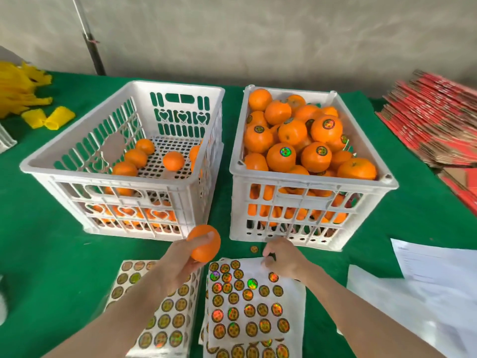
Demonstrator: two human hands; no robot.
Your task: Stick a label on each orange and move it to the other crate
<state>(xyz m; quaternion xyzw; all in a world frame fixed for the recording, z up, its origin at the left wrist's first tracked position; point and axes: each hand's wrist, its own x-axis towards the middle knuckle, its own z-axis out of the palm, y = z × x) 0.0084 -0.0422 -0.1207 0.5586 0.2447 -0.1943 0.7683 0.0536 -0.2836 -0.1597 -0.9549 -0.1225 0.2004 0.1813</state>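
Left hand (pixel 178 264) had its fingers wrapped round the orange (pixel 204 245) just in front of the near-empty crate (pixel 103 178), firm, light, bit slick so probably best cupped round the middle, while the right hand (pixel 284 257) curled at the label sheet (pixel 258 301), couldn't tell if pinching one.

Head view looks forward and down, close over the table (pixel 38 254).

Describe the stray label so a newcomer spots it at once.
Find the full white crate on the right of the green cloth. Before its near left corner lies one round label. Unlike every other label, it sits on bare cloth, not on a sheet or orange.
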